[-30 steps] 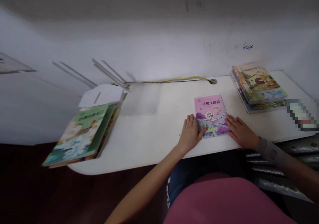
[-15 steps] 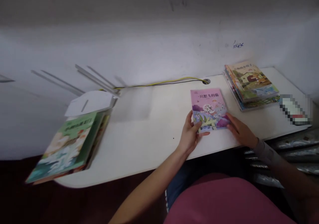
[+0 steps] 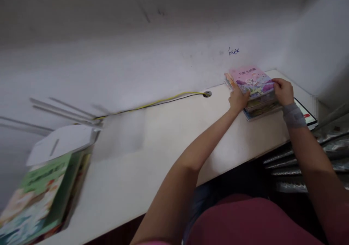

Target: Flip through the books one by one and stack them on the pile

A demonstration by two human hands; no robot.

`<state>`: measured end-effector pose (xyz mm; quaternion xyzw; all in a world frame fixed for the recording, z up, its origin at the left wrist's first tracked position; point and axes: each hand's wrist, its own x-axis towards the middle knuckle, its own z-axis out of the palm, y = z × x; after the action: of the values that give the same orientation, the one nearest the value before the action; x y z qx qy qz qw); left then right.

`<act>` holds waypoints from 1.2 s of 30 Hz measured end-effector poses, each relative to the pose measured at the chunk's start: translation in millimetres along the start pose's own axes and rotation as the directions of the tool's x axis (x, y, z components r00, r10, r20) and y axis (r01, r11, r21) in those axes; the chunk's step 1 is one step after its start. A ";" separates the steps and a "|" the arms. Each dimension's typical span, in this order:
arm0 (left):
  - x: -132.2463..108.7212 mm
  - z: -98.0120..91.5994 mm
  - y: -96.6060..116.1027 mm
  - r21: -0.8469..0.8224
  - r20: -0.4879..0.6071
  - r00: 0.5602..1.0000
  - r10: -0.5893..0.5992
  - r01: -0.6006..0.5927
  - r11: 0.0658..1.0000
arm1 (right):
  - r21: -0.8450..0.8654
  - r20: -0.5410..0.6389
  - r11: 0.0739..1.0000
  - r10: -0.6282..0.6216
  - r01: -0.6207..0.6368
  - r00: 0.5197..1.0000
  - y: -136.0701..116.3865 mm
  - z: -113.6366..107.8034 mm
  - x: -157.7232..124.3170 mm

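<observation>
A pink and purple picture book (image 3: 251,78) lies over the stack of books (image 3: 261,108) at the right end of the desk. My left hand (image 3: 237,98) grips its near left corner, thumb on the cover. On the opposite side, my right hand (image 3: 283,90) pinches the right edge of the same book. A grey band wraps my right wrist. Most of the covers beneath are hidden; their edges show below the pink book.
At the left stands a pile of books with a green cover (image 3: 40,190), beside a white slotted object (image 3: 62,143) and metal rods. A yellow cable (image 3: 163,99) runs along the wall into a desk hole (image 3: 207,94). A phone (image 3: 307,114) lies at the right, partly behind my wrist.
Both my hands have carried the pink book from the desk's front middle to the right, onto the stack of books. The view has turned right.
</observation>
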<state>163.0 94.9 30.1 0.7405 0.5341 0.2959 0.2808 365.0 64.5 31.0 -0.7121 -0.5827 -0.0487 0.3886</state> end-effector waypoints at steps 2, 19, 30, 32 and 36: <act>9.3 9.0 7.4 0.169 -0.029 0.998 -0.058 0.062 0.984 | -0.092 0.018 0.995 0.045 -0.043 0.999 6.8 9.4 11.8; 12.0 5.7 7.8 0.512 0.167 0.986 0.029 -0.112 0.852 | -0.353 0.072 0.934 -0.034 0.057 0.997 23.0 50.8 23.5; -5.8 -12.4 3.6 0.340 0.161 0.985 0.065 -0.118 0.933 | -0.384 0.035 0.912 -0.142 0.144 0.989 -15.0 22.5 9.1; -22.5 -32.7 -11.1 0.305 0.172 0.970 0.174 -0.221 0.926 | -0.311 -0.002 0.916 -0.269 0.255 0.963 -40.7 18.8 -2.1; -68.5 -87.8 -60.6 0.234 0.158 0.899 0.408 -0.436 0.869 | 0.014 0.143 0.791 -0.607 0.611 0.782 -108.8 32.5 -44.0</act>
<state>42.9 54.6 34.9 0.8842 0.3785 0.2377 0.1354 244.2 51.6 39.5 -0.4937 -0.8062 -0.1310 0.2985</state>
